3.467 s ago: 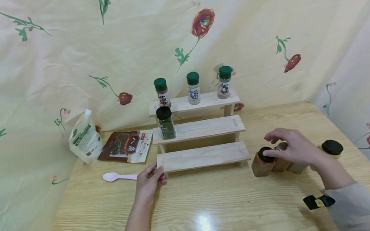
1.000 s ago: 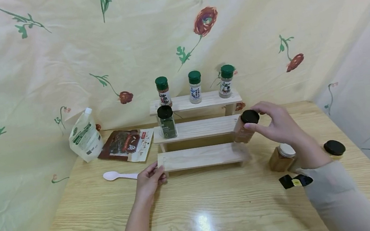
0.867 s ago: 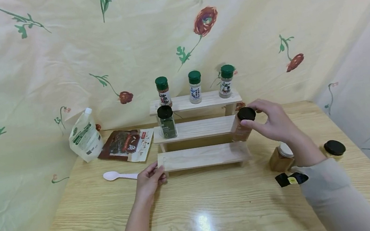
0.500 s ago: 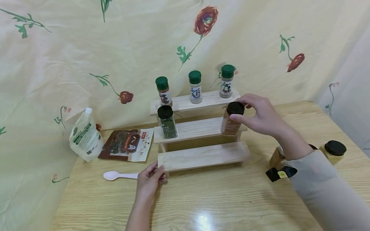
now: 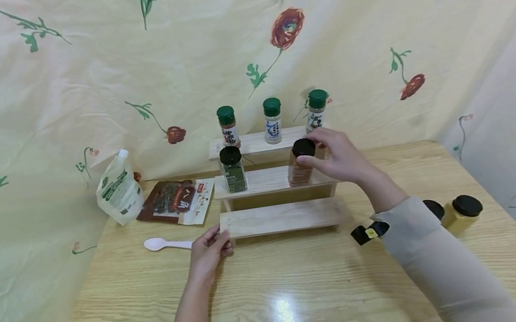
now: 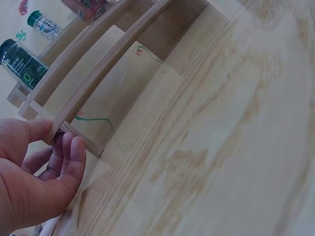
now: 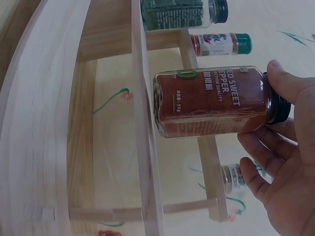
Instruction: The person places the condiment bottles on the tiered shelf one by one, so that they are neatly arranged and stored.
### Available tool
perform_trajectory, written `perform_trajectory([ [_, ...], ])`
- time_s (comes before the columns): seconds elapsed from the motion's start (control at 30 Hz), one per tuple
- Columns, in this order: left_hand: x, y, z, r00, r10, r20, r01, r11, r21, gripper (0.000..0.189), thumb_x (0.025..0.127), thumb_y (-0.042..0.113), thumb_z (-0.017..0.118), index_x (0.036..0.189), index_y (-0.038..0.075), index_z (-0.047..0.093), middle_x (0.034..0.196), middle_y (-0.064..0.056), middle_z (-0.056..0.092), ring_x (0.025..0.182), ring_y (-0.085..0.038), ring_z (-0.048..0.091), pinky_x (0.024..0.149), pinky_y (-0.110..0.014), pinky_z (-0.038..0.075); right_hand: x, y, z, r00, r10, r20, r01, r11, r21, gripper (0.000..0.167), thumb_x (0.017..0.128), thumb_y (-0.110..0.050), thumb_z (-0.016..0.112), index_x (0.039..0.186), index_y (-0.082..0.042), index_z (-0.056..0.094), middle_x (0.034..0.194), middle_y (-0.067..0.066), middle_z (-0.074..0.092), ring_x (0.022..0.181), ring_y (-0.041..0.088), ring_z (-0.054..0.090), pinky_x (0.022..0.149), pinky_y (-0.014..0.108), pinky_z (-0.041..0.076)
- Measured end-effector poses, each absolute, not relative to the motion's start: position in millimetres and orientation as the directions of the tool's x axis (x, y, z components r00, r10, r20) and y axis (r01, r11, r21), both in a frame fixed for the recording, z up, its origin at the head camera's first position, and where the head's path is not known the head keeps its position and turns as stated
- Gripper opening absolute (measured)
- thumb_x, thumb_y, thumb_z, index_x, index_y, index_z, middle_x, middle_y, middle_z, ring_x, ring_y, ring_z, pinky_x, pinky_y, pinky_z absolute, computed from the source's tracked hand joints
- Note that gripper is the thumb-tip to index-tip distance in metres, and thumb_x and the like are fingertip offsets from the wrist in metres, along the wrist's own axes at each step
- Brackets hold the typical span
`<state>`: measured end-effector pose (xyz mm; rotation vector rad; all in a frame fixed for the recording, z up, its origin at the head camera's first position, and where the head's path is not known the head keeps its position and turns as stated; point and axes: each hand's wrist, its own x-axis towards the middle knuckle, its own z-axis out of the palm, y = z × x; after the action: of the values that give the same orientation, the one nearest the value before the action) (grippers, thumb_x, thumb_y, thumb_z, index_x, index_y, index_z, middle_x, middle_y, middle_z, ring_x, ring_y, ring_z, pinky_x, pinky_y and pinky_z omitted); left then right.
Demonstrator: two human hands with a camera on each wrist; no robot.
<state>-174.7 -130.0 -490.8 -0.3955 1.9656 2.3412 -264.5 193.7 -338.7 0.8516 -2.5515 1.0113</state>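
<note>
My left hand (image 5: 209,253) pinches the left end of the lowest tier of a three-tier wooden spice rack (image 5: 281,218); the left wrist view shows thumb and fingers around the board's corner. My right hand (image 5: 344,158) grips a glass spice jar (image 5: 300,172) of red powder by its black lid. In the right wrist view the label on this spice jar (image 7: 211,101) reads "sweet pepper", and its base is right at the middle tier's edge. A jar of green herbs (image 5: 233,173) stands at that tier's left end.
Three green-capped shakers (image 5: 272,125) stand on the top tier. A brown packet (image 5: 176,202), a white spout pouch (image 5: 119,193) and a white spoon (image 5: 162,245) lie left of the rack. Black-lidded jars, including a yellow one (image 5: 461,217), stand at right, partly behind my sleeve.
My right hand has taken the red-powder spice jar from the group on the right and carried it up and left to the middle tier. The left hand has stayed on the rack.
</note>
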Motion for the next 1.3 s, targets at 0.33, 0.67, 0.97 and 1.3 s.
perform_trajectory([
  [0.33,-173.6,-130.7,-489.9,-0.967,-0.106,-0.232,-0.212,-0.175,0.962,0.045,0.099,0.002,0.064,0.142,-0.008,0.052,0.092,-0.007,0.061,0.074,-0.013,0.064,0.070,-0.021,0.062,-278.4,171.0,-337.1,-0.800,-0.451,0.396,-0.600,0.571,-0.561,0.037,0.092,-0.022,0.078,0.120,0.000,0.068,0.115,0.014,0.067,0.102,0.029,0.058,0.088,0.049,0.053],
  [0.67,-173.7,-130.1,-491.3,-0.968,-0.109,-0.227,-0.206,-0.178,0.962,0.046,0.099,0.002,0.064,0.141,-0.009,0.052,0.091,-0.007,0.060,0.073,-0.013,0.063,0.068,-0.021,0.062,-284.8,159.8,-339.0,-0.795,-0.474,0.379,-0.605,0.573,-0.553,0.036,0.092,-0.021,0.078,0.120,0.000,0.068,0.115,0.016,0.067,0.102,0.029,0.056,0.085,0.048,0.056],
  [0.97,-174.3,-129.1,-492.5,-0.970,-0.111,-0.218,-0.197,-0.175,0.965,0.045,0.099,0.002,0.064,0.141,-0.009,0.052,0.090,-0.006,0.061,0.073,-0.012,0.064,0.069,-0.021,0.062,-287.9,157.8,-343.0,-0.821,-0.447,0.355,-0.567,0.566,-0.599,0.039,0.094,-0.020,0.076,0.126,-0.001,0.066,0.123,0.016,0.065,0.108,0.030,0.057,0.090,0.049,0.056],
  [1.3,-174.6,-130.2,-492.7,-0.966,-0.125,-0.225,-0.200,-0.186,0.962,0.045,0.098,0.001,0.064,0.141,-0.009,0.052,0.089,-0.006,0.061,0.072,-0.012,0.064,0.068,-0.021,0.062,-271.1,186.2,-359.8,-0.842,-0.372,0.390,-0.539,0.579,-0.612,0.050,0.092,-0.020,0.078,0.133,0.001,0.061,0.125,0.018,0.064,0.109,0.033,0.060,0.090,0.052,0.055],
])
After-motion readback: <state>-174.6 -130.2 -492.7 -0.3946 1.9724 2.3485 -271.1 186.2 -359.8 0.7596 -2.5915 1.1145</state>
